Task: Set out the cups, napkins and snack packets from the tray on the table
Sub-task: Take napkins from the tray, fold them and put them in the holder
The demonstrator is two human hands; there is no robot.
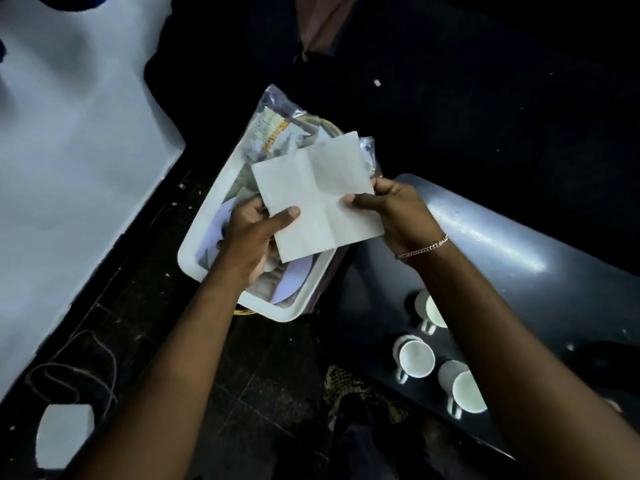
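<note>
You are holding a white paper napkin (317,199) with both hands above the white tray (194,252). It is a thin, matte sheet, opened out flat, with fold creases crossing it into quarters. Your left hand (252,233) pinches its lower left edge, thumb on top and the other fingers (258,207) curled beneath. Your right hand (394,209) grips the right edge the same way, thumb pressed on the upper face, so both sets of fingers are clamped on the napkin. A thin chain bracelet (424,249) circles your right wrist.

The tray is smooth plastic with rounded corners and a raised rim. At its far end lies a clear, crinkled snack packet (277,129) with a yellow-orange printed strip. More pale paper sheets (221,220) lie in the near part, partly hidden under your left hand and the napkin; how many there are cannot be told.

To the right of the tray is the dark, glossy bench (485,237), with a rounded corner and a streak of reflected light. Three white cups (415,358) with small handles stand on it near you, grouped close together, and your right forearm covers part of the farthest one. They look empty.

The floor (270,375) under the tray is dark tile with pale specks.
</note>
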